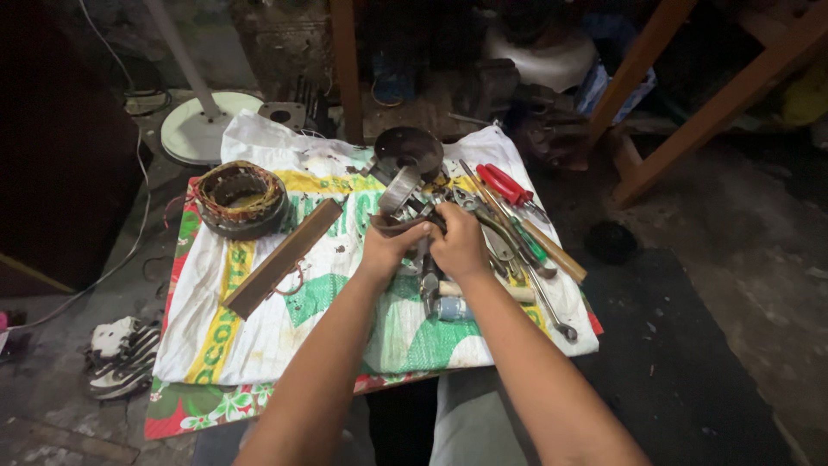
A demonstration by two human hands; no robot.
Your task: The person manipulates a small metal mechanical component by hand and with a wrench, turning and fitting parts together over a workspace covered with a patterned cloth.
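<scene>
Both my hands meet over a pile of hand tools on a white printed sack (259, 332). My left hand (388, 250) and my right hand (459, 244) are closed together on a dark curved metal part (405, 224). A round grey metal piece (399, 190) stands just above them. Under my right wrist lie a wooden handle (517, 293) and a small blue-white cylinder (450, 308). What the fingers pinch underneath is hidden.
A wound stator ring (241, 198) sits at the sack's left, a flat brown bar (285, 256) beside it. Red-handled pliers (504, 184), screwdrivers and a wrench (552, 311) lie on the right. A dark round cover (410, 148), a white fan base (203, 125) and wooden legs (690, 121) stand behind.
</scene>
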